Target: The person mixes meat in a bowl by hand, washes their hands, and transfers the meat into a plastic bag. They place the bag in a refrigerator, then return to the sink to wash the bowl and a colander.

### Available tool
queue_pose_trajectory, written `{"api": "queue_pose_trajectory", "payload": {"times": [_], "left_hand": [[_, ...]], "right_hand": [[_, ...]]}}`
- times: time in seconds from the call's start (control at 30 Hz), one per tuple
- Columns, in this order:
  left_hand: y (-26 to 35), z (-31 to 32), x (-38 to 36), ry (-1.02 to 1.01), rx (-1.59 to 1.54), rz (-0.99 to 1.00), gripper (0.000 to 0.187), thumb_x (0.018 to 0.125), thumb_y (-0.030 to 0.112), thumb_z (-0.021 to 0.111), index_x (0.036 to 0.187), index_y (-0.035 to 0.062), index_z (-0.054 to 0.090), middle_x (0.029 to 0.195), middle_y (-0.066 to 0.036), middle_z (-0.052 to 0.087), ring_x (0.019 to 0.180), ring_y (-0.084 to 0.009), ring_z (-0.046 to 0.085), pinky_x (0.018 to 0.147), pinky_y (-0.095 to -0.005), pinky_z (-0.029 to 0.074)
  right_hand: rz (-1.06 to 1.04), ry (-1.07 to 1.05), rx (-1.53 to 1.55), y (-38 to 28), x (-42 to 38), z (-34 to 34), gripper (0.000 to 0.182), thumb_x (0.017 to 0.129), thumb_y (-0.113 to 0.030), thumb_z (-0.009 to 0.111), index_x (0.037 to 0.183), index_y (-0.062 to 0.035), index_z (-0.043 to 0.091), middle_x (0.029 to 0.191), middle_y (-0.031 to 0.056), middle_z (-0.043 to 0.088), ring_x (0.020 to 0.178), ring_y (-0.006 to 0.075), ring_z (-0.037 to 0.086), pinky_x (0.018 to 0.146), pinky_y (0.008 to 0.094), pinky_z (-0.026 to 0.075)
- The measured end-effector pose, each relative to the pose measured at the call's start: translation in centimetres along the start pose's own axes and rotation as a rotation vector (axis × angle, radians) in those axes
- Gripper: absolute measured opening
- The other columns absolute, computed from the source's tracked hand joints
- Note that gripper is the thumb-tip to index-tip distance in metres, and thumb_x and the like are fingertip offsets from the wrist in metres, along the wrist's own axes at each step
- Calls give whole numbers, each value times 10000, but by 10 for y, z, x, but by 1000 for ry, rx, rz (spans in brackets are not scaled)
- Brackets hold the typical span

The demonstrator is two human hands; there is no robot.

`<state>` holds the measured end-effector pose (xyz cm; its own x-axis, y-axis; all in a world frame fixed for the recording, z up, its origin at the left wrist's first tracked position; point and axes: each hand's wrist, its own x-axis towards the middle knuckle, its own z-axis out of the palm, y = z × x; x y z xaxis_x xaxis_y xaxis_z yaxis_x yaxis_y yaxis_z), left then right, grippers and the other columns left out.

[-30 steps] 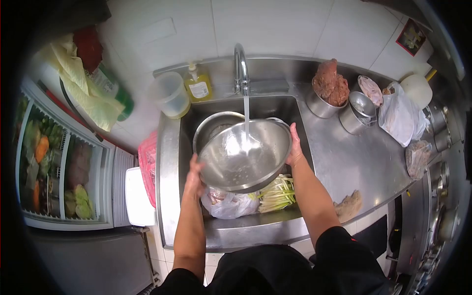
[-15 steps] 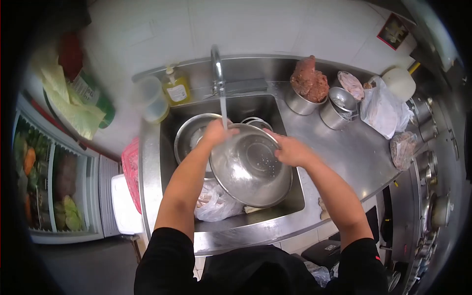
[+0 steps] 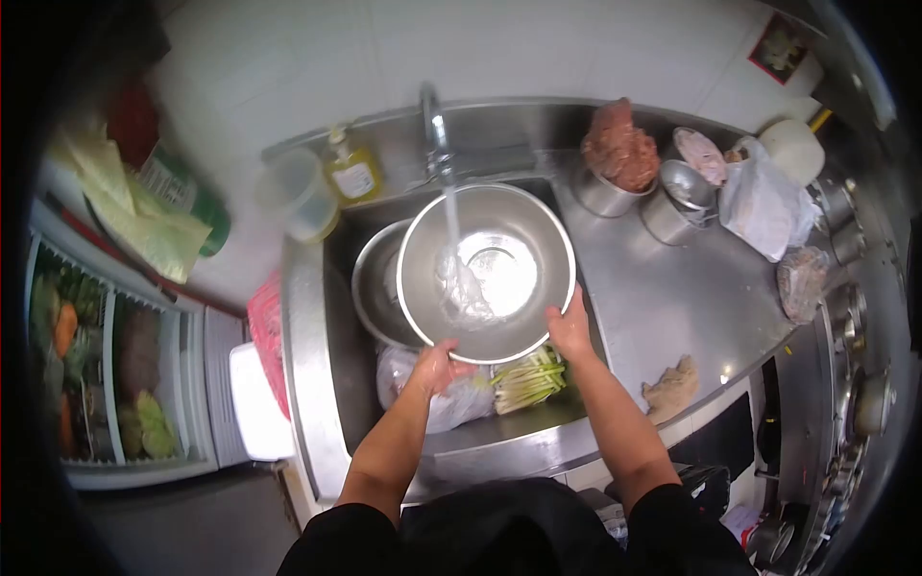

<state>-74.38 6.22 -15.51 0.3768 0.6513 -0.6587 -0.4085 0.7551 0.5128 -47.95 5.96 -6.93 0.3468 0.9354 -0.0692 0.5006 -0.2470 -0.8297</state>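
A wide stainless steel bowl (image 3: 538,288) faces up under the faucet (image 3: 434,134), and running water falls into its left half. My left hand (image 3: 439,369) grips the near rim, and my right hand (image 3: 571,331) grips the rim on the right. A second metal bowl (image 3: 379,288) sits in the sink (image 3: 336,384), partly covered by the first. Below my hands lie a clear plastic bag (image 3: 461,408) and a bunch of green stalks (image 3: 530,382), which look like scallions, in the sink's near part.
A yellow soap bottle (image 3: 353,173) and a clear plastic tub (image 3: 309,202) stand at the back left. On the right counter are a metal pot (image 3: 605,197) heaped with raw meat (image 3: 619,144), another pot (image 3: 667,223), plastic bags (image 3: 768,206) and a tan cloth (image 3: 670,389).
The bowl has turned from underside showing to upright under the stream. My hands have shifted to its near and right rim, and the green stalks have come into view.
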Motion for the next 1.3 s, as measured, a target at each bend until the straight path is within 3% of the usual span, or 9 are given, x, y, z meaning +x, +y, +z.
{"api": "queue_pose_trajectory", "payload": {"times": [0.2, 0.4, 0.5, 0.63, 0.83, 0.97, 1.07, 1.17, 1.3], "left_hand": [[58, 48, -94, 653, 981, 352, 812, 855, 142, 463, 1529, 210, 15, 1145, -285, 605, 886, -395, 661, 834, -443, 521], [46, 33, -86, 596, 1182, 915, 815, 824, 164, 485, 1527, 255, 83, 1112, -283, 620, 978, -457, 613, 886, -469, 469], [85, 53, -115, 669, 1155, 450, 809, 824, 141, 482, 1526, 271, 101, 1177, -284, 593, 1057, -440, 588, 910, -458, 468], [78, -2, -132, 489, 767, 450, 733, 838, 73, 460, 1511, 192, 195, 1231, -207, 574, 946, -337, 654, 794, -424, 550], [7, 23, -125, 355, 217, 110, 502, 899, 123, 476, 1389, 101, 365, 1182, -135, 580, 900, -302, 650, 534, -409, 593], [47, 12, -80, 395, 644, 259, 442, 914, 216, 567, 1318, 61, 473, 1187, -153, 593, 927, -275, 643, 681, -458, 584], [104, 45, -106, 536, 1439, 490, 680, 902, 158, 540, 1505, 242, 237, 1178, -250, 616, 1007, -390, 641, 878, -434, 491], [131, 90, -145, 349, 1895, 985, 719, 840, 64, 566, 1467, 314, 316, 1258, -336, 516, 908, -468, 626, 799, -476, 518], [140, 161, -200, 39, 2380, 1093, 695, 757, 6, 589, 1376, 298, 471, 1363, -347, 416, 808, -420, 665, 658, -446, 556]], "right_hand": [[-157, -464, -959, 27, -20, 84, 974, 786, -492, 645, 1492, -20, 168, 1553, 275, 9, 1447, 418, -56, 1164, 505, 65], [-28, -666, 76, -14, -56, 221, 772, 890, -534, 493, 1462, -53, 297, 1512, 261, 229, 1431, 368, 168, 1157, 464, 154], [-134, -1030, 553, -25, -59, 225, 705, 959, -515, 390, 1482, -58, 269, 1483, 259, 311, 1412, 371, 233, 1155, 481, 152], [-406, -572, -1052, 27, -23, 140, 723, 960, -485, 381, 1498, -31, 213, 1533, 237, 229, 1444, 355, 173, 1170, 488, 84], [-684, -83, -681, 9, -27, 165, 701, 952, -438, 410, 1494, -38, 215, 1564, 221, 107, 1437, 443, 80, 1165, 509, 108], [-567, -722, 373, 52, -67, 263, 617, 997, -473, 353, 1434, -38, 350, 1483, 214, 326, 1406, 339, 265, 1170, 379, 173], [-426, -1254, 34, 39, -75, 154, 732, 945, -593, 400, 1375, -3, 441, 1425, 249, 408, 1361, 351, 349, 1133, 364, 262], [-208, -1251, -472, 50, -46, 91, 735, 912, -609, 455, 1252, 35, 554, 1311, 263, 521, 1230, 357, 503, 1027, 393, 399], [273, -652, 67, 66, -17, 101, 611, 920, -435, 534, 1388, -55, 435, 1250, 206, 587, 1136, 339, 576, 985, 390, 436]]}}
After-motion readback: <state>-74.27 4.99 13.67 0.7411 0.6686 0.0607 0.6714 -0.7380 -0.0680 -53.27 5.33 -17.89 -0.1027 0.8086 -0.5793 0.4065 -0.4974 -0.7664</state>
